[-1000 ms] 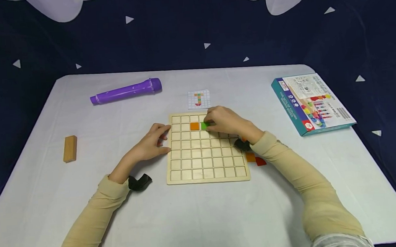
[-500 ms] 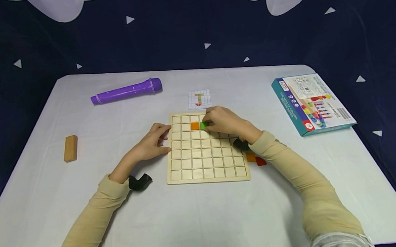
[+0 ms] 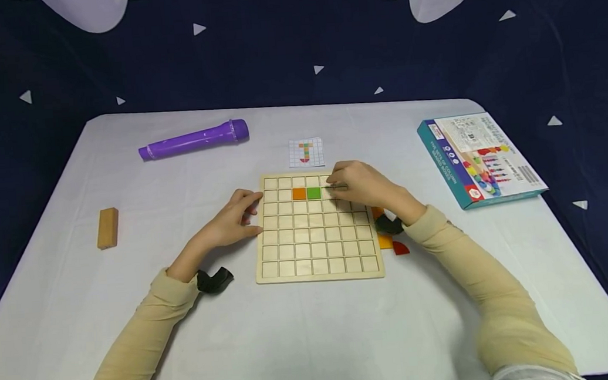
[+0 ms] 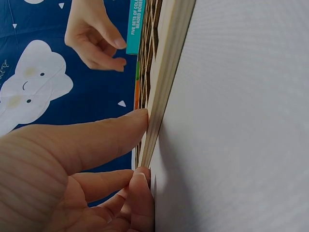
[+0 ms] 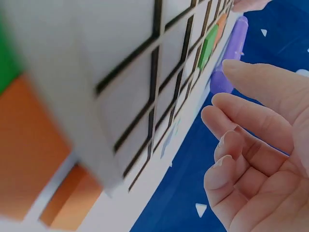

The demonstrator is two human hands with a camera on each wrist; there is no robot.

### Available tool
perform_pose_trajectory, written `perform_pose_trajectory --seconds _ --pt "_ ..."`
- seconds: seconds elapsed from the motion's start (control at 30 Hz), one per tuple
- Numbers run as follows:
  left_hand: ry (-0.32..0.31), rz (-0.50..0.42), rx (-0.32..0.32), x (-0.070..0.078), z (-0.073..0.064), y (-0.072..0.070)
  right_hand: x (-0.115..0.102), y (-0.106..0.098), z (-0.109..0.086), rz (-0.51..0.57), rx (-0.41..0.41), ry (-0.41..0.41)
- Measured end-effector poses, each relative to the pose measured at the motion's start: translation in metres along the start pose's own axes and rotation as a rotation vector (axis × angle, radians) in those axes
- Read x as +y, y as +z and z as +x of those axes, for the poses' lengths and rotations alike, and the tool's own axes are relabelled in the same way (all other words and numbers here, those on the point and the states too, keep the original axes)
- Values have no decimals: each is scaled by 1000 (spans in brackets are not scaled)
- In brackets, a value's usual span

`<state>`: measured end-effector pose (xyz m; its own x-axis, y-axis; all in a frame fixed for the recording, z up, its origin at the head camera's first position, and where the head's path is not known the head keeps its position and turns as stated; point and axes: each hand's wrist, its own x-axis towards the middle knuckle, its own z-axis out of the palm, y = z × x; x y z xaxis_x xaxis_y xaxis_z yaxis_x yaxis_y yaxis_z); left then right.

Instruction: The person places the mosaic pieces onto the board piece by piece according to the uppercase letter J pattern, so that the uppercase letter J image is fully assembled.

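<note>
Item, green tile: lying in the gridded board, second row from the far edge, touching or just beside the orange tile on its left. We are now seeing its whole face.

Item, right hand: hanging over the board's far right part, toward the corner. We are finding nothing in it; thumb and fingertips are standing a narrow gap apart, fingers loosely bent.

Meaning: we are judging this tile placed and released, the laying of tiles standing at an early stage.

Item, left hand: thumb and forefinger spread wide, both touching the board's left edge; we are reading this as steadying.

Item, loose pieces: a yellow-orange tile and a red piece, lying by the board's right edge, toward its near corner.

Difference from the earlier frame: we are noting the right hand shifting rightward off the green tile, its wrist uncovering more orange at the right edge; the left hand is keeping its place.
</note>
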<state>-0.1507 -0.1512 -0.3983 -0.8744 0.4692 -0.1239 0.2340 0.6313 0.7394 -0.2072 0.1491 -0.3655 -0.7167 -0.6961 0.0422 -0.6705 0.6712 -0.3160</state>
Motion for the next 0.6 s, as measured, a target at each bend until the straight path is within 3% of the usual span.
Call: perform_pose_trajectory --seconds 0.6 --pt "17 -4 4 -1 0 0 23 -9 -44 32 116 59"
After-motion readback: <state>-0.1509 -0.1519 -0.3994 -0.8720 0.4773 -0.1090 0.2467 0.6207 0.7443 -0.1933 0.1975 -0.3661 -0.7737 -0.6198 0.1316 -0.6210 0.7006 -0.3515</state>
